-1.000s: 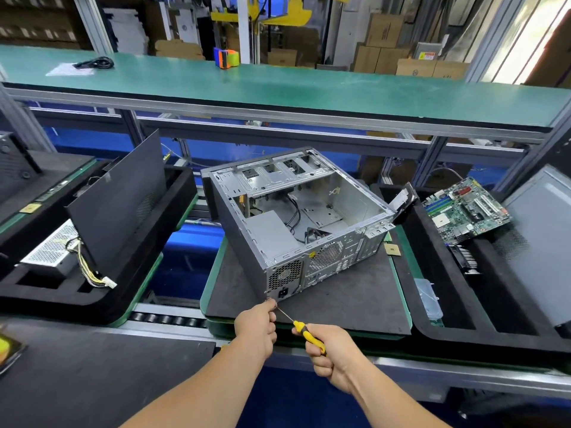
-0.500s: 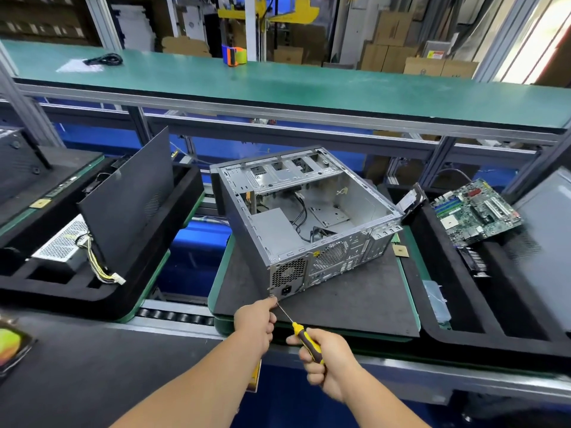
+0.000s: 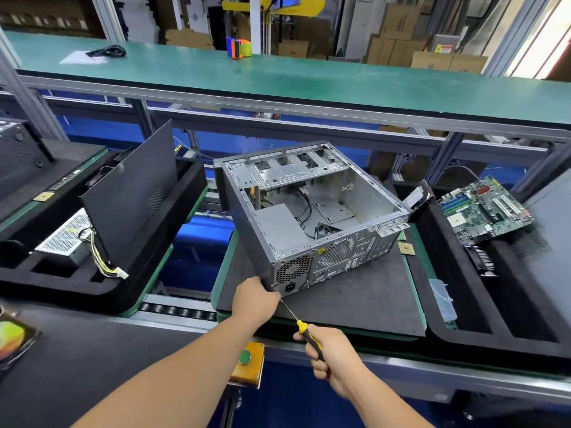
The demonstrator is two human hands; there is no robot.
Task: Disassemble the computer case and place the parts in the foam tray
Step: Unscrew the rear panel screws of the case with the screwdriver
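Two hands on the job, both at the near rear corner of the computer case (image 3: 312, 217). The case lies on its side on the dark mat (image 3: 355, 301), open face up, rear panel toward you.

Your left hand (image 3: 255, 299) sits against that bottom rear corner, fingers curled around the case edge just left of the power socket (image 3: 289, 287). Fingertips are hidden behind the corner, so I can't tell how far they wrap.

Your right hand (image 3: 329, 350) is clenched around the yellow-and-black handle of the screwdriver (image 3: 301, 324), nearer you than the case. The shaft angles up and left; its tip meets the case at the same corner, right beside your left-hand knuckles. The screw itself is too small to make out.

Inside the case: a grey power supply (image 3: 279, 225) in the near-left part, loose black cables just right of it.

Left of the case: a black foam tray (image 3: 102, 279) holding a silver mesh power supply with yellow wires (image 3: 66, 239) and a black side panel (image 3: 133, 193) leaning upright.

Right of the case: a second foam tray (image 3: 463, 332) with a green motherboard (image 3: 485, 210) propped at its far end.

Nearer you than the case, between your forearms: a yellow box with a green button (image 3: 247, 359).
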